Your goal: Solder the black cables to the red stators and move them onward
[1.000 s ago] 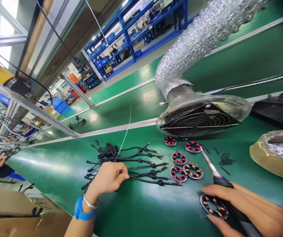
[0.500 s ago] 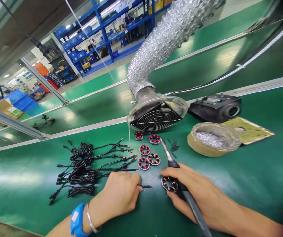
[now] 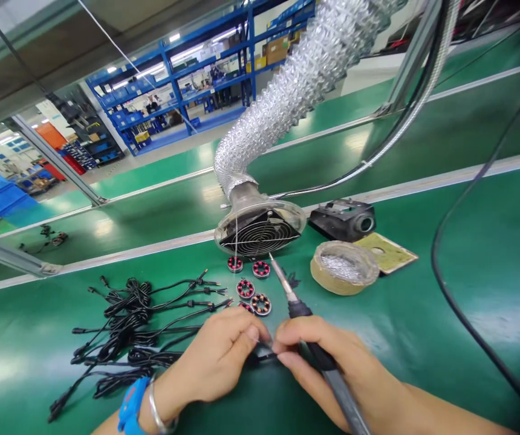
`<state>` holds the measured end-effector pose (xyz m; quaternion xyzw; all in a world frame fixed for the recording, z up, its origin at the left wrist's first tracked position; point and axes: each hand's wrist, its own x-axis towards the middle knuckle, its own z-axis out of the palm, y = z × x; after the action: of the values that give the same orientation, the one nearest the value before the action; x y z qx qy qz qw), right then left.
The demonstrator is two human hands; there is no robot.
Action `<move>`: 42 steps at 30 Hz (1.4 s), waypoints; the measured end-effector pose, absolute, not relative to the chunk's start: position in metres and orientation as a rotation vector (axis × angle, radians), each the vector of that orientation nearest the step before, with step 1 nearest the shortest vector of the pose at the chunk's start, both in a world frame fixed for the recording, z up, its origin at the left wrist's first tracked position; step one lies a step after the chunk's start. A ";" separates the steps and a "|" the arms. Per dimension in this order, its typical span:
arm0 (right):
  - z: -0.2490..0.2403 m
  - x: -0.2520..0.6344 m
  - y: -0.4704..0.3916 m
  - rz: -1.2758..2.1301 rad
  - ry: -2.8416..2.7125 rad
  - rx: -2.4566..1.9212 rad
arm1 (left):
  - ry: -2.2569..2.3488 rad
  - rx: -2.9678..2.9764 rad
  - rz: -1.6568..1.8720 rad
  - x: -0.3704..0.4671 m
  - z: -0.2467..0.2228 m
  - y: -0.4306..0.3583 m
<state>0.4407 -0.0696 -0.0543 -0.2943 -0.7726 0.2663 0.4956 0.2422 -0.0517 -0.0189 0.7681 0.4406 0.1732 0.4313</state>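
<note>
My left hand is closed, thumb against forefinger, on thin wire at the end of a black cable. My right hand wraps round a soldering iron, whose metal tip points up and away toward the fan. Its thumb and forefinger pinch near the same cable end, close to my left fingertips. Exactly what sits in that pinch is hidden. Just beyond my hands lie several small round wound coils, among them a copper-toned one and a red one. Another red coil lies beside them.
Bundled black cables lie at left. A fume extractor fan with a silver duct stands behind the coils. To its right are a round tub, a yellow sponge plate and a black stand. A cord hangs at right.
My hands have come together at the cable end. The soldering iron has moved with my right hand. The coil seen in my right fingers no longer shows. The camera view has shifted.
</note>
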 end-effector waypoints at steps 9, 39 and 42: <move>-0.067 0.435 -0.071 0.728 -1.794 -0.842 | 0.917 1.356 0.347 0.239 -0.048 -0.061; -0.079 0.419 -0.083 0.603 -1.787 -0.899 | 1.142 1.417 0.520 0.240 -0.055 -0.072; -0.076 0.428 -0.076 0.489 -1.843 -0.836 | 1.213 1.588 0.370 0.238 -0.047 -0.071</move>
<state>0.4279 -0.0764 -0.0759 -0.3464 -0.7639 0.2028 0.5053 0.2377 -0.0715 -0.0465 0.6643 0.5072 0.1546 0.5268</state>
